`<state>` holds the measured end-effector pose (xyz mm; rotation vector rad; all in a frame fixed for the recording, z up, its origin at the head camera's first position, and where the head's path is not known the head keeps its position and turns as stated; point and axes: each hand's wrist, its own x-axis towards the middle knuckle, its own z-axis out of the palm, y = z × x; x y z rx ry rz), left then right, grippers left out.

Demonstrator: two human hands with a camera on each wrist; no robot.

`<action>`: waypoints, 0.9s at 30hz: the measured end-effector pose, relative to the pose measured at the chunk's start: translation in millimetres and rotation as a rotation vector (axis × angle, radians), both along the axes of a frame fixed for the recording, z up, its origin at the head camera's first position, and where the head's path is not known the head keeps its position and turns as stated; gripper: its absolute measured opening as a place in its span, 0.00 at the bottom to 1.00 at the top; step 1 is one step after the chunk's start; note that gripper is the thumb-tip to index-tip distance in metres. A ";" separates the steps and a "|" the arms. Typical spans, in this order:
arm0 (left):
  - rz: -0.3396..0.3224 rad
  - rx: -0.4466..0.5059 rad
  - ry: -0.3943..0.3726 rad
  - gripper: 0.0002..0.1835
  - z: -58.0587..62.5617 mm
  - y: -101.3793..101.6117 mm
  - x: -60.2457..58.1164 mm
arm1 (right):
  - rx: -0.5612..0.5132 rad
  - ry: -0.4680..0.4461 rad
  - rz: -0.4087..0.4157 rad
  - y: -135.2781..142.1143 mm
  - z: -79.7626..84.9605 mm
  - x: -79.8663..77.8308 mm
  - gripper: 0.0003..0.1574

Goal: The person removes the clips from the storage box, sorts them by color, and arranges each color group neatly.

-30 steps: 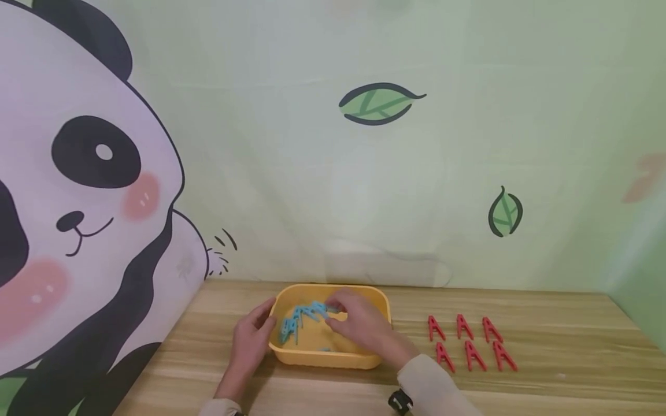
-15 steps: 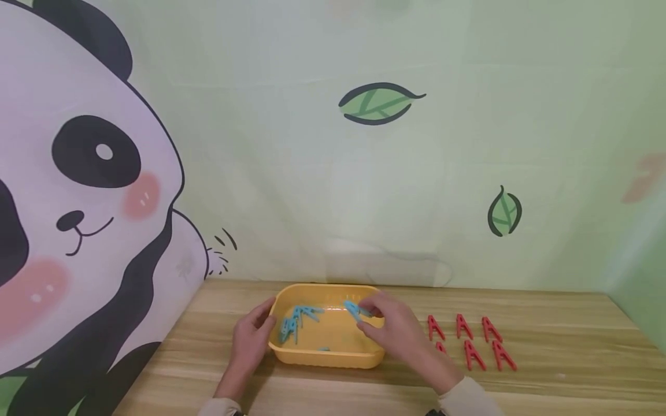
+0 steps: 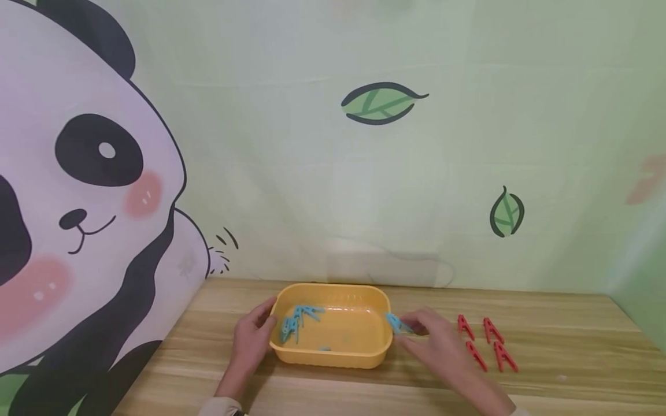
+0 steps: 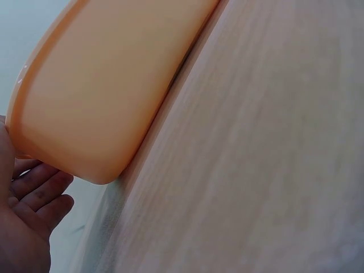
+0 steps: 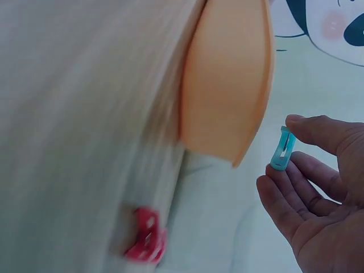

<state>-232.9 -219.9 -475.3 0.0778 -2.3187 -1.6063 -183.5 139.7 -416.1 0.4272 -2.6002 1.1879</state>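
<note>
My left hand (image 3: 251,342) grips the left end of a yellow plastic basin (image 3: 338,359), thumb at the rim and fingers against the outer wall. Between thumb and fingertips my right hand (image 3: 439,344) pinches a light blue clothespin (image 3: 395,323), which overlaps the basin's right rim in the head view. The right wrist view shows this clothespin (image 5: 282,151) held end-on, level with the basin's outer wall (image 5: 224,79). Inside the basin, several blue clothespins (image 3: 298,316) lie bunched at the left, and part of another blue piece (image 3: 325,349) shows behind the front rim.
Red clothespins (image 3: 493,330) lie in two rows on the wooden table (image 3: 572,346) right of my right hand, which hides part of the rows. A green cloth backdrop (image 3: 291,173) with a panda print stands right behind the table.
My right hand has lifted a blue clothespin from the basin and carried it right, over the right rim. It now covers some red clothespins. My left hand stays on the basin.
</note>
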 end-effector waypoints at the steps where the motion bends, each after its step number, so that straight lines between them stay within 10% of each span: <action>1: -0.002 0.001 0.001 0.23 -0.1 -0.1 -0.1 | 0.011 -0.015 -0.008 4.5 -0.9 1.6 0.15; 27: -0.006 -0.005 0.022 0.23 -0.3 0.1 0.7 | 0.147 -0.330 -0.071 64.5 -18.7 19.0 0.21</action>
